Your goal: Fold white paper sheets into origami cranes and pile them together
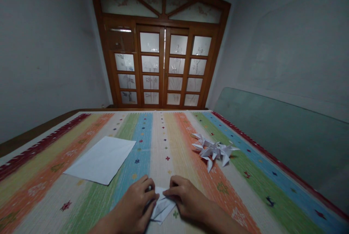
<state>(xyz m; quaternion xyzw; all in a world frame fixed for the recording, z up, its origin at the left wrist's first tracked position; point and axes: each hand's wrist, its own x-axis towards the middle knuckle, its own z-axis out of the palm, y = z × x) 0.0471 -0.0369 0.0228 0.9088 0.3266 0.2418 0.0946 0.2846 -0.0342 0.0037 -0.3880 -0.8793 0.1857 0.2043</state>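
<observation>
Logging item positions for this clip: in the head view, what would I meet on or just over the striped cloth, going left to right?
Flat white sheet → left hand → small folded paper → right hand → cluster of pointed folded-paper pieces.

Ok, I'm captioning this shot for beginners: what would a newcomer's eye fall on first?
Probably the boldly striped cloth filling the lower half. At its bottom centre, the left hand and right hand touch a small folded paper. Beyond them, spiky paper shapes cluster on the right, and a flat white sheet lies left.
</observation>
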